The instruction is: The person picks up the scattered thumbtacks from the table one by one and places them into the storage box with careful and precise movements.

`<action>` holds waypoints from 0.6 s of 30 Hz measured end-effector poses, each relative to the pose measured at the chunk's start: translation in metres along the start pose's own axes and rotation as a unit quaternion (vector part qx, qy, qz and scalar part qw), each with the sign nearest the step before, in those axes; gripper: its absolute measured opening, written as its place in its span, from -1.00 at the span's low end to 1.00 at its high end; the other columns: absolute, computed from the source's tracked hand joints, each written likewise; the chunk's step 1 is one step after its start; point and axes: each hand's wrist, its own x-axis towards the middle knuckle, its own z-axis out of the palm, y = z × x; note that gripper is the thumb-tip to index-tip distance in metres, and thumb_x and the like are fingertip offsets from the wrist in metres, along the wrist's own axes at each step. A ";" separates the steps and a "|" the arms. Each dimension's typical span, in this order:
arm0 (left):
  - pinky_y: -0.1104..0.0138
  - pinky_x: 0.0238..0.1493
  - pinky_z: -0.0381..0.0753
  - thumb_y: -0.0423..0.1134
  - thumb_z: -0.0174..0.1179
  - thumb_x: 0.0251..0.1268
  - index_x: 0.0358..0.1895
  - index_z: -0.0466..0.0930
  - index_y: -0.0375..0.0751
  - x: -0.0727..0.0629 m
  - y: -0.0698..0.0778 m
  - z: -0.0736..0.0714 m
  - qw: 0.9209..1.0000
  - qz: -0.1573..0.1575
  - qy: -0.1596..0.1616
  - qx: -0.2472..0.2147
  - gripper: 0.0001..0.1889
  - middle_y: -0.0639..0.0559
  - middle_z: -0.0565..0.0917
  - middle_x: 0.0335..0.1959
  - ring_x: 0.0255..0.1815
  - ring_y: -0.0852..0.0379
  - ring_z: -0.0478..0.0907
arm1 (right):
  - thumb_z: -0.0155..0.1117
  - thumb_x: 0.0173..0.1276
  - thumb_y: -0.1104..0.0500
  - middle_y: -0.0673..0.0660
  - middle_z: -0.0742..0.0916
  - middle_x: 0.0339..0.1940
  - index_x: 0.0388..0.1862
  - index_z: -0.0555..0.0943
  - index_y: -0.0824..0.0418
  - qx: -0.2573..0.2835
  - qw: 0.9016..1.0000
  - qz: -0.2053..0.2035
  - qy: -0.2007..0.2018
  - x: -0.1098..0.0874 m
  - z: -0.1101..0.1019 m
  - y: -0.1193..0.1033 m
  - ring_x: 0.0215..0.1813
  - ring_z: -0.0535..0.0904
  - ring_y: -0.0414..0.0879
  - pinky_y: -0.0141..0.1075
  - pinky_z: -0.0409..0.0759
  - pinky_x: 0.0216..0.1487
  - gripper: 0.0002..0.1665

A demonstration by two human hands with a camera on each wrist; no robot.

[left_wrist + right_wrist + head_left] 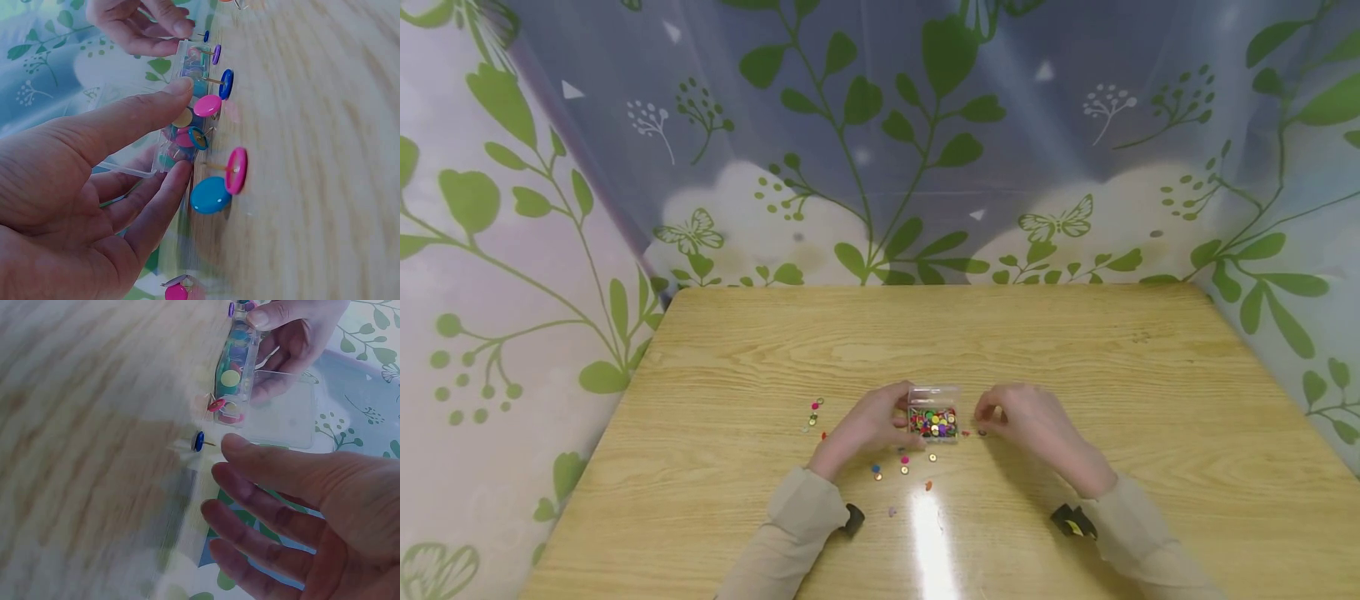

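A small clear plastic box (pixel 936 441) full of colourful thumbtacks (pixel 934 422) sits on the table, its see-through lid (pixel 281 419) swung back. My left hand (pixel 868 425) holds the box at its left side, thumb at the front and fingers round toward the back. Right of the box, my right hand (pixel 1033 421) hovers low with loosely bent fingers. Just off its thumb tip, a dark blue thumbtack (pixel 199 441) lies on the table, a small gap between them. A red thumbtack (pixel 217 405) lies against the near corner of the box.
Loose thumbtacks are scattered in front of the box, among them a pink one (pixel 905 460) and an orange one (pixel 928 485). Several more, such as a pink tack (pixel 815 406), lie left of my left hand. The wooden table (pixel 1075 333) meets a leaf-patterned curtain (pixel 880 167) behind.
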 end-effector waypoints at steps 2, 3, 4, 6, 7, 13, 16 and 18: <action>0.21 0.10 0.67 -0.26 0.58 0.02 0.24 0.49 -0.21 0.000 0.000 0.000 1.000 0.000 0.000 -0.002 -0.33 -0.17 0.61 0.15 0.09 -0.07 0.66 | 0.54 0.18 0.21 -0.06 0.79 -0.41 -0.36 0.76 0.05 0.001 1.000 0.004 -0.012 0.000 0.001 0.001 -0.52 0.52 -0.34 -0.47 0.47 -0.54 -0.91; 0.20 0.11 0.67 -0.26 0.58 0.03 0.25 0.49 -0.21 0.000 0.000 0.000 1.000 -0.001 0.000 -0.002 -0.33 -0.16 0.61 0.15 0.09 -0.07 0.65 | 0.54 0.17 0.21 -0.06 0.79 -0.42 -0.37 0.76 0.05 0.000 1.000 0.004 -0.015 0.000 0.001 0.002 -0.52 0.53 -0.33 -0.46 0.47 -0.53 -0.91; 0.20 0.11 0.67 -0.26 0.58 0.03 0.25 0.48 -0.21 0.000 0.000 0.000 1.000 -0.002 0.000 -0.003 -0.32 -0.17 0.61 0.16 0.10 -0.07 0.65 | 0.54 0.17 0.21 -0.07 0.79 -0.42 -0.37 0.77 0.04 0.000 1.000 0.003 -0.018 0.000 0.002 0.003 -0.51 0.54 -0.33 -0.45 0.49 -0.52 -0.91; 0.19 0.12 0.66 -0.26 0.58 0.03 0.27 0.47 -0.21 0.000 0.001 0.000 1.000 -0.004 0.000 -0.004 -0.30 -0.17 0.61 0.16 0.10 -0.07 0.65 | 0.54 0.16 0.21 -0.08 0.79 -0.42 -0.39 0.77 0.03 -0.001 1.000 0.001 -0.021 0.000 0.003 0.004 -0.48 0.58 -0.32 -0.45 0.52 -0.49 -0.90; 0.19 0.12 0.66 -0.26 0.58 0.03 0.28 0.47 -0.21 0.000 0.001 0.000 1.000 -0.004 0.000 -0.003 -0.30 -0.17 0.61 0.16 0.11 -0.07 0.65 | 0.55 0.15 0.22 -0.07 0.79 -0.42 -0.40 0.77 0.03 -0.002 1.000 0.000 -0.020 0.000 0.004 0.004 -0.47 0.59 -0.31 -0.45 0.52 -0.49 -0.90; 0.20 0.13 0.66 -0.25 0.58 0.04 0.32 0.44 -0.22 0.001 0.001 0.000 1.000 -0.007 0.001 -0.002 -0.26 -0.16 0.61 0.17 0.11 -0.06 0.65 | 0.55 0.14 0.22 -0.07 0.80 -0.43 -0.43 0.77 0.04 -0.003 1.000 -0.009 -0.009 -0.002 0.006 0.005 -0.46 0.62 -0.28 -0.44 0.55 -0.49 -0.90; 0.21 0.13 0.66 -0.26 0.58 0.03 0.31 0.45 -0.22 0.001 0.001 0.000 1.000 -0.007 0.001 -0.001 -0.27 -0.16 0.61 0.17 0.11 -0.06 0.65 | 0.54 0.16 0.22 -0.07 0.80 -0.42 -0.41 0.77 0.04 0.007 1.000 0.002 -0.012 -0.003 0.004 0.005 -0.44 0.63 -0.27 -0.43 0.56 -0.47 -0.91; 0.21 0.12 0.66 -0.26 0.58 0.03 0.29 0.46 -0.22 0.000 0.001 0.000 1.000 -0.006 0.001 0.002 -0.29 -0.16 0.61 0.16 0.10 -0.06 0.65 | 0.53 0.18 0.22 -0.07 0.80 -0.41 -0.40 0.77 0.03 0.014 1.000 0.012 -0.014 -0.004 0.003 0.005 -0.43 0.63 -0.28 -0.42 0.57 -0.45 -0.91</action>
